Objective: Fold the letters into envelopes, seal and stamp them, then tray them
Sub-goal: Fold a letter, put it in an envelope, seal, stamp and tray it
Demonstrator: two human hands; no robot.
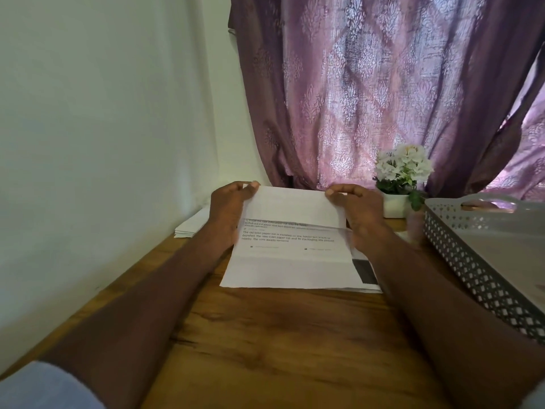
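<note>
A white printed letter (290, 255) lies on the wooden table (280, 343), its far part lifted and bent back over the printed text. My left hand (228, 211) pinches the far left corner of the letter. My right hand (358, 214) pinches the far right corner. More sheets lie under the letter, showing at its right edge with a dark printed block (365, 271). A stack of white envelopes (191, 224) sits at the back left by the wall. A grey perforated tray (477, 278) stands to the right.
A small white pot of white flowers (401, 181) stands at the back, between the letter and the tray. A purple patterned curtain (383, 84) hangs behind the table. A white wall (103, 128) runs along the left edge.
</note>
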